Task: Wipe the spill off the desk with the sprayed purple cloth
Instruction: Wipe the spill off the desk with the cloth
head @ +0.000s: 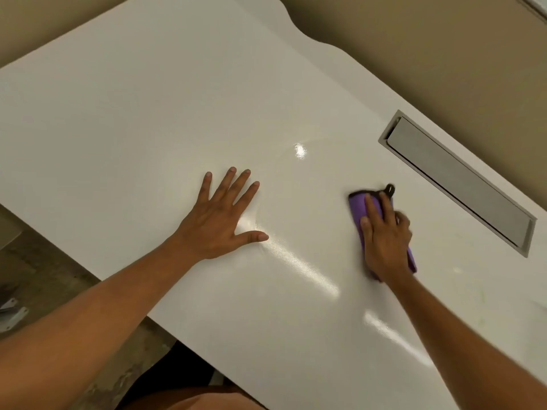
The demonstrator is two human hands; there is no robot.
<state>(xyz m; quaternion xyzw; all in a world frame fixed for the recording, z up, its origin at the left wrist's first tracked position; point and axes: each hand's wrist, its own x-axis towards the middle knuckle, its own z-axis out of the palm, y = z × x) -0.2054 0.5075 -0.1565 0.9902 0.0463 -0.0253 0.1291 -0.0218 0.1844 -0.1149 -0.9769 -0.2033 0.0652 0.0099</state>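
Note:
A purple cloth with a black hanging loop lies folded on the glossy white desk, right of centre. My right hand presses flat on the cloth and covers most of it; the cloth's edges look blurred. My left hand rests palm down on the desk with fingers spread, holding nothing, about a hand's length left of the cloth. A faint curved wet sheen shows on the surface between and beyond the hands. Faint greenish streaks show near the desk's right side.
A grey rectangular cable hatch is set into the desk just beyond and right of the cloth. The desk's wavy far edge meets a beige wall. The front edge runs diagonally at lower left, with floor below.

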